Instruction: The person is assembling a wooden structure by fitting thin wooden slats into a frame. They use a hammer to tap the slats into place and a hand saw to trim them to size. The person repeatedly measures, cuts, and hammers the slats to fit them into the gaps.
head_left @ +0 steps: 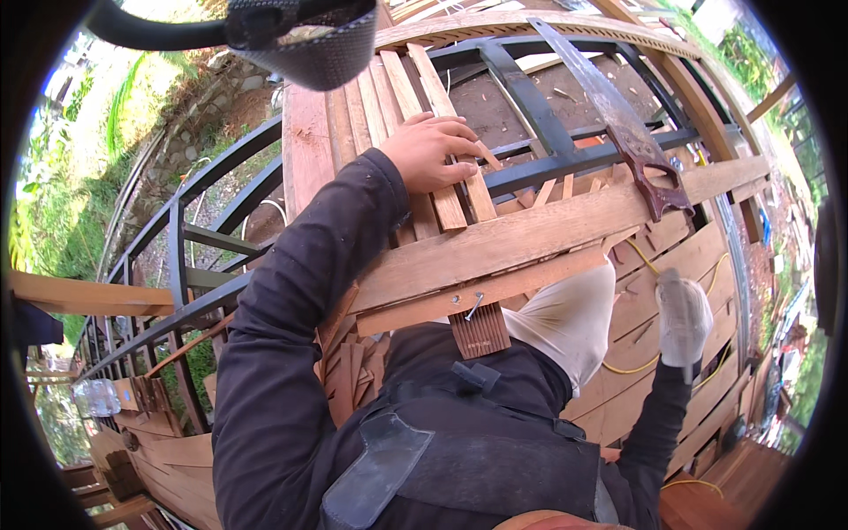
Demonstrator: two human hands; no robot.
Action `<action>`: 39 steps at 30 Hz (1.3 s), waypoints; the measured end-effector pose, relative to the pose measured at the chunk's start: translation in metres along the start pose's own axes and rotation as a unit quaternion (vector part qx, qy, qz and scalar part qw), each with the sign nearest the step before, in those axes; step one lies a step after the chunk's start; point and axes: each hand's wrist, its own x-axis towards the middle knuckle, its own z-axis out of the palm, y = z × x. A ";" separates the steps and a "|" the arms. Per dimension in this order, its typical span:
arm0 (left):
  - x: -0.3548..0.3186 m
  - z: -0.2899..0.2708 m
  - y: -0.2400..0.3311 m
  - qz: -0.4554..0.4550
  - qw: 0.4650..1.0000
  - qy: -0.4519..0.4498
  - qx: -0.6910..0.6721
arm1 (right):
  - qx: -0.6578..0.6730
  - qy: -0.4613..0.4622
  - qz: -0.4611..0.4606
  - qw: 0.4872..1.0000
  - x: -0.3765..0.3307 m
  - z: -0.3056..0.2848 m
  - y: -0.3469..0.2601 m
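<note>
My bare left hand [433, 155] lies across the narrow wooden slats, its fingers bent over the outermost wooden slat [480, 196]. Another slat [449, 210] is beneath the palm; the thumb is hidden. At the right, my right hand [686, 325] wears a whitish glove and is closed. A blurred greyish shape shows above and below that fist; I cannot make out what it is. A bent nail [474, 306] sticks out of the reddish board [415, 303] along the near edge. Below it hangs a grooved wood piece [480, 334].
A handsaw [601, 93] with a dark red handle lies over the long wooden beam [548, 212] and the dark metal frame [530, 102]. A yellow cord [618, 369] crosses the plank floor [640, 393]. Wood offcuts [353, 375] lie low at left. A clear plastic bottle [95, 397] is farther left.
</note>
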 end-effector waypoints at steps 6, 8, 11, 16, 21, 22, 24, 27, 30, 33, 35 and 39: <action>-0.001 0.001 0.000 -0.009 1.000 -0.012 0.001 | -0.127 -0.202 -0.303 0.923 0.165 0.020 -0.097; -0.001 0.001 -0.001 -0.006 1.000 -0.012 0.002 | -0.135 -0.240 -0.371 0.887 0.189 0.043 -0.117; 0.000 0.000 -0.002 -0.007 1.000 -0.023 -0.013 | -0.120 -0.261 -0.426 0.858 0.210 0.073 -0.129; 0.000 -0.003 0.001 -0.016 0.999 -0.043 -0.014 | -0.097 -0.285 -0.452 0.840 0.231 0.102 -0.124; -0.002 -0.002 0.001 -0.017 0.998 -0.049 -0.022 | -0.082 -0.254 -0.452 0.851 0.240 0.114 -0.126; -0.002 -0.001 0.000 -0.014 0.999 -0.041 -0.018 | -0.064 -0.286 -0.471 0.832 0.242 0.115 -0.126; -0.003 0.003 -0.001 -0.006 0.999 -0.027 -0.016 | -0.068 -0.309 -0.464 0.827 0.244 0.117 -0.126; -0.006 0.008 -0.003 0.001 1.000 -0.005 -0.003 | -0.081 -0.307 -0.444 0.838 0.246 0.120 -0.126; -0.008 0.011 -0.002 0.005 1.000 0.013 0.011 | -0.016 -0.327 -0.475 0.817 0.246 0.120 -0.125; -0.009 0.012 0.000 0.000 1.000 0.014 0.014 | -0.070 -0.357 -0.433 0.825 0.244 0.121 -0.123; -0.010 0.012 0.001 -0.001 1.000 0.014 0.014 | -0.071 -0.339 -0.401 0.848 0.243 0.121 -0.122; -0.010 0.013 0.003 -0.010 0.999 0.022 0.021 | -0.031 -0.341 -0.415 0.843 0.241 0.122 -0.120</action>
